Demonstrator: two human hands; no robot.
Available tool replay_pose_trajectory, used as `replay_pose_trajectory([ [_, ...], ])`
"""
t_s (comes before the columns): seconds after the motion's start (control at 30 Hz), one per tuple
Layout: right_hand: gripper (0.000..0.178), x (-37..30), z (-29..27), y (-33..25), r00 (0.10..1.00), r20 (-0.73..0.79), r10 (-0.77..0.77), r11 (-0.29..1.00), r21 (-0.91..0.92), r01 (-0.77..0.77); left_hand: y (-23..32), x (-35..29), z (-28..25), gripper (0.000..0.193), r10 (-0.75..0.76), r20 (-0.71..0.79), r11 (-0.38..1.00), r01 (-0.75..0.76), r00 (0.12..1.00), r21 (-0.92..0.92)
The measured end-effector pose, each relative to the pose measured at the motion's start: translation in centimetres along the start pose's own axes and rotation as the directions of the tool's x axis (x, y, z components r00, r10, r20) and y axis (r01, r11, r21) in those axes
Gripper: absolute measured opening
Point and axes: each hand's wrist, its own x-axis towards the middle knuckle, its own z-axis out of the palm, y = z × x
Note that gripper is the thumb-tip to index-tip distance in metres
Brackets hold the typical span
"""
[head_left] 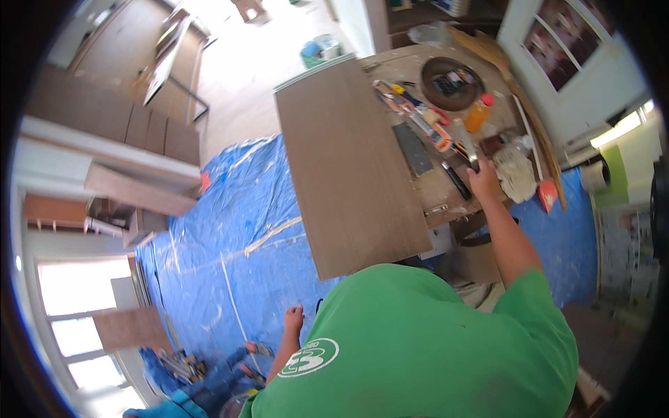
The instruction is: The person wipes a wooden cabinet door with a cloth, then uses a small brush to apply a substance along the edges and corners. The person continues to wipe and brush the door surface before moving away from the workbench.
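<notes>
My right hand (486, 182) reaches over a cluttered worktable, its fingers closed round the dark handle of a putty knife (465, 139) with a flat, pale blade. Just left of it lies a black-handled tool (456, 180), and to the right is a crumpled pale cloth or glove (516, 177). A long brown wood-grain panel (348, 167) rests along the table's left side. Low at my left side, my left hand (294, 319) hangs over the blue sheeting with its fingers curled; whatever may be in them is hidden.
The table also bears a round brown bowl (451, 83), an orange bottle with a red cap (479, 114), a dark flat slab (412, 149) and an orange cutter (433, 132). Blue sheeting (244, 216) covers the floor. Boards and tools (182, 362) lie at lower left.
</notes>
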Motion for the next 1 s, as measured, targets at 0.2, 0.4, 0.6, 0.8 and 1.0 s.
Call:
replay_pose_trajectory([
  [0.2, 0.038, 0.9, 2.4, 0.6, 0.988, -0.009, -0.157, 0.979, -0.132, 0.154, 5.6, -2.0, -0.2, 0.041, 0.119, -0.206, 0.936, -0.178, 0.971, -0.302],
  [0.4, 0.044, 0.6, 2.4, 1.4, 0.978, -0.026, -0.205, 0.968, -0.156, 0.199, 17.8, -3.2, -1.1, 0.053, 0.309, -0.228, 0.869, -0.371, 0.923, -0.326],
  [0.6, 0.048, 0.1, 2.6, 1.3, 0.965, -0.056, -0.257, 0.953, -0.181, 0.244, 22.9, -1.6, -1.7, 0.060, 0.363, -0.237, 0.840, -0.426, 0.901, -0.337],
  [0.8, 0.054, 0.1, 2.9, 2.0, 0.960, -0.064, -0.273, 0.943, -0.215, 0.254, 24.5, -1.7, -1.5, 0.065, 0.323, -0.176, 0.838, -0.367, 0.930, -0.404],
  [1.0, 0.046, -0.5, 2.0, 1.3, 0.941, -0.176, -0.288, 0.957, -0.085, 0.277, 23.6, -1.9, -1.4, 0.068, 0.319, -0.194, 0.857, -0.370, 0.928, -0.358],
])
